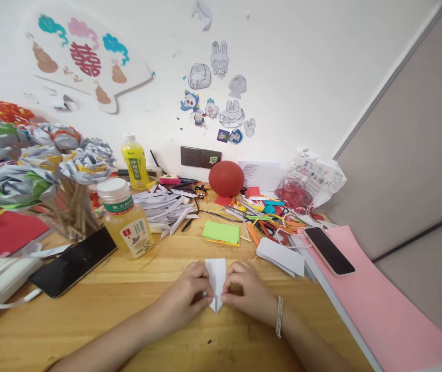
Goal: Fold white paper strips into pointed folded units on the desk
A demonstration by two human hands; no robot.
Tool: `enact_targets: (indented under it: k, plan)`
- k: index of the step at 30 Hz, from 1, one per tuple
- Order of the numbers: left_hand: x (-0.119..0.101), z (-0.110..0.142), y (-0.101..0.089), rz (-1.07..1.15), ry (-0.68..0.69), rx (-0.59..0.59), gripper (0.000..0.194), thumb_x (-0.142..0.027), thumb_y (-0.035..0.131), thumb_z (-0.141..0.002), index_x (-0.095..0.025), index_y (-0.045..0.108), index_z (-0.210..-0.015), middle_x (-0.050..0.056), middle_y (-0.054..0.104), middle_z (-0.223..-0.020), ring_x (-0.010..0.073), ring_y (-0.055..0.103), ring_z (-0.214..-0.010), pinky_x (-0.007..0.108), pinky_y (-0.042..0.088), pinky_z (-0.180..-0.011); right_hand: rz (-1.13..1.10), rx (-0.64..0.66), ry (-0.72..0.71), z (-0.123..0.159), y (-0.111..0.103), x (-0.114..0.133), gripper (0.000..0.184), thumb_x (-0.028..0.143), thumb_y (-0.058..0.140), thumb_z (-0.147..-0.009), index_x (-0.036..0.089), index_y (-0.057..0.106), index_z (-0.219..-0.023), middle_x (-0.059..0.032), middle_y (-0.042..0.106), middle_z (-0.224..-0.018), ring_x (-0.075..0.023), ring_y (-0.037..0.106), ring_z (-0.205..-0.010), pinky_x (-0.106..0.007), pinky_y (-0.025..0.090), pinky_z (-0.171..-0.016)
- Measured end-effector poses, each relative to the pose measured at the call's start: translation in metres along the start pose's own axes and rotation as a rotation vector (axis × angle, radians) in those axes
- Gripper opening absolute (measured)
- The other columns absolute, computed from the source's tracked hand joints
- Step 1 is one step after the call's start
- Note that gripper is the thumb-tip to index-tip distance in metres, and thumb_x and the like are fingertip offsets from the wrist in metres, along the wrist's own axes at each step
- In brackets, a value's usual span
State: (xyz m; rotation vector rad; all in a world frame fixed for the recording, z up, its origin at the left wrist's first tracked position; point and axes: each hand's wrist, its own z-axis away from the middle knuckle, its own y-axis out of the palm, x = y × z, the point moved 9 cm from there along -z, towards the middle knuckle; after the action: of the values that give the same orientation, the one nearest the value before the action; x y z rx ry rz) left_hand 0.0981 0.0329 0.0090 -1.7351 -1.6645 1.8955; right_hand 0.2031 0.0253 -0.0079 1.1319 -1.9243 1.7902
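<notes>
A small white sheet of paper (216, 276), folded to a point at its near end, lies on the wooden table between my hands. My left hand (192, 289) pinches its left edge close to the pointed end. On the opposite edge, my right hand (246, 292) grips the paper between thumb and fingers. A bracelet circles my right wrist. Beyond the paper lies a small stack of green and orange paper (221, 232). To the right of my right hand is a stack of white paper pieces (280, 256).
Left are a drink bottle (127, 222), a black phone (74, 262), a white power strip (5, 289) and paper flowers (17, 181) on sticks. White paper strips (162, 209) and a red balloon (226, 179) lie behind. Right, another phone (330, 250) rests on pink paper (383, 294).
</notes>
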Motion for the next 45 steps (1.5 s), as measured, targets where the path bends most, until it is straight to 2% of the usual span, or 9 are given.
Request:
enact_targets:
  k: [8, 16, 24, 34, 37, 40, 42, 45]
  plan:
    - [-0.005, 0.001, 0.001, -0.105, -0.089, -0.053, 0.014, -0.015, 0.052, -0.08, -0.018, 0.056, -0.067, 0.005, 0.053, -0.083, 0.0201, 0.05, -0.085, 0.032, 0.042, -0.075, 0.08, -0.039, 0.054, 0.003, 0.0, 0.006, 0.014, 0.015, 0.074, -0.068, 0.019, 0.061, -0.067, 0.002, 0.055, -0.081, -0.0164, 0.048, -0.085, -0.03, 0.032, -0.077]
    - [-0.006, 0.001, 0.002, -0.162, -0.09, -0.113, 0.013, -0.015, 0.049, -0.079, -0.018, 0.054, -0.067, 0.006, 0.052, -0.084, 0.0219, 0.049, -0.086, 0.035, 0.043, -0.077, 0.118, -0.057, 0.051, 0.007, 0.0, 0.01, 0.013, 0.012, 0.069, -0.07, 0.019, 0.058, -0.068, 0.0019, 0.052, -0.081, -0.0159, 0.046, -0.085, -0.029, 0.031, -0.076]
    - [0.002, 0.0, 0.001, -0.237, -0.116, -0.109, 0.013, -0.024, 0.059, -0.078, -0.019, 0.054, -0.067, 0.005, 0.052, -0.086, 0.0236, 0.048, -0.088, 0.037, 0.043, -0.077, 0.16, -0.084, 0.053, 0.007, 0.0, 0.007, 0.015, 0.018, 0.071, -0.071, 0.019, 0.057, -0.071, 0.0016, 0.051, -0.083, -0.0172, 0.046, -0.085, -0.03, 0.032, -0.076]
    - [0.001, -0.001, -0.001, -0.246, -0.14, -0.109, 0.012, -0.02, 0.057, -0.075, -0.019, 0.051, -0.065, 0.005, 0.052, -0.088, 0.0243, 0.048, -0.09, 0.039, 0.042, -0.077, 0.174, -0.091, 0.037, 0.008, -0.002, 0.009, 0.015, 0.019, 0.072, -0.071, 0.019, 0.056, -0.071, 0.0009, 0.052, -0.083, -0.0176, 0.046, -0.085, -0.031, 0.033, -0.076]
    - [0.002, -0.001, -0.001, -0.243, -0.147, -0.103, 0.012, -0.021, 0.058, -0.075, -0.019, 0.052, -0.065, 0.005, 0.052, -0.089, 0.0248, 0.048, -0.09, 0.039, 0.042, -0.078, 0.192, -0.098, -0.073, 0.009, -0.006, 0.017, 0.009, 0.021, 0.066, -0.077, 0.019, 0.058, -0.073, -0.0008, 0.053, -0.08, -0.0173, 0.047, -0.081, -0.031, 0.034, -0.074]
    - [0.002, -0.001, -0.001, -0.241, -0.154, -0.1, 0.01, -0.02, 0.058, -0.074, -0.019, 0.053, -0.066, 0.005, 0.052, -0.088, 0.0248, 0.048, -0.091, 0.04, 0.042, -0.079, 0.22, 0.047, -0.359, 0.018, 0.003, 0.037, 0.013, 0.023, 0.051, -0.088, 0.02, 0.063, -0.082, -0.0026, 0.057, -0.075, -0.0165, 0.048, -0.072, -0.03, 0.036, -0.067]
    - [0.002, 0.0, -0.001, -0.235, -0.157, -0.101, 0.009, -0.02, 0.058, -0.074, -0.019, 0.053, -0.066, 0.005, 0.053, -0.088, 0.0247, 0.048, -0.09, 0.04, 0.042, -0.078, 0.253, 0.12, -0.49, 0.025, 0.008, 0.046, 0.02, 0.024, 0.044, -0.09, 0.02, 0.064, -0.093, -0.0039, 0.059, -0.073, -0.0171, 0.048, -0.068, -0.03, 0.036, -0.064]
    - [0.002, 0.0, -0.001, -0.222, -0.152, -0.105, 0.009, -0.02, 0.058, -0.074, -0.019, 0.053, -0.066, 0.005, 0.053, -0.087, 0.0243, 0.048, -0.09, 0.039, 0.042, -0.078, 0.295, 0.132, -0.532, 0.029, 0.009, 0.05, 0.026, 0.025, 0.039, -0.091, 0.018, 0.062, -0.103, -0.0053, 0.062, -0.072, -0.0179, 0.05, -0.066, -0.031, 0.038, -0.063]
